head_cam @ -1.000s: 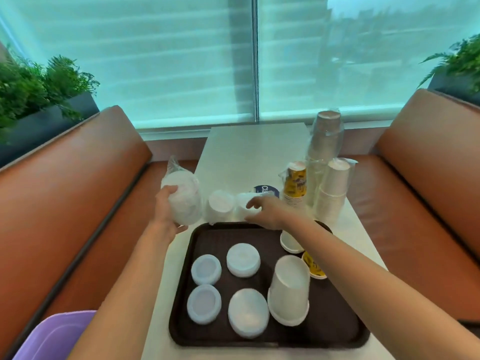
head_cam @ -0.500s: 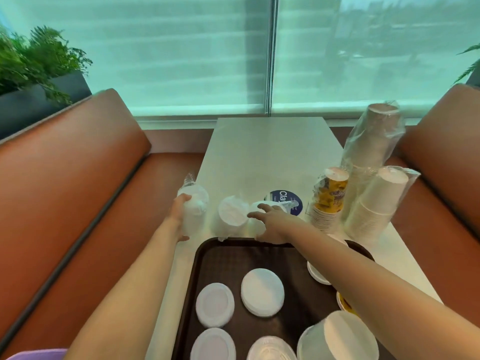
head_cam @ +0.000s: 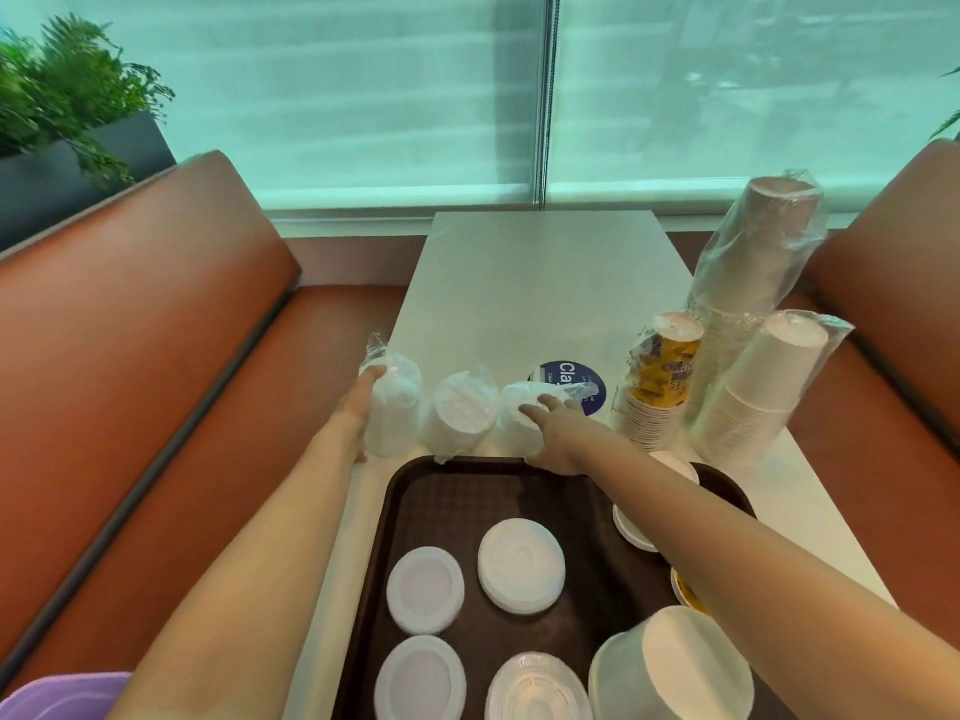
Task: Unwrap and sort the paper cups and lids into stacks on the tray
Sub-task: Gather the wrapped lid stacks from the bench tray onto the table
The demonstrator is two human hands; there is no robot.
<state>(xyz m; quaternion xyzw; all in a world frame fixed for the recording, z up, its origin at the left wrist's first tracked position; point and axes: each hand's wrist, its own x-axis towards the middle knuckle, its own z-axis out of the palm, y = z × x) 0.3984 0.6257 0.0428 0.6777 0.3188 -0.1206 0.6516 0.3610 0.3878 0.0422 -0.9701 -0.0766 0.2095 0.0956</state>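
Three plastic-wrapped rolls of white lids lie on the table just beyond the dark brown tray (head_cam: pixel 415 491). My left hand (head_cam: pixel 358 407) grips the left roll (head_cam: pixel 395 407) from its left side. The middle roll (head_cam: pixel 462 413) lies untouched. My right hand (head_cam: pixel 556 433) rests on the right roll (head_cam: pixel 519 407), fingers curled over it. On the tray sit several white lid stacks (head_cam: pixel 521 565) and an upturned white cup stack (head_cam: pixel 675 667). Wrapped cup sleeves stand at the right: yellow printed cups (head_cam: pixel 660 387), white cups (head_cam: pixel 753 392) and a tall brown sleeve (head_cam: pixel 753 252).
The white table (head_cam: pixel 540 283) runs to the window, with a blue round sticker (head_cam: pixel 571 379) on it. Orange bench seats flank both sides. A purple bin (head_cam: pixel 62 696) shows at the lower left. A plant stands at the far left.
The left roll has come down from the air onto the table beside the other rolls. My right hand stays on the right roll. The view has tipped nearer to the tray.
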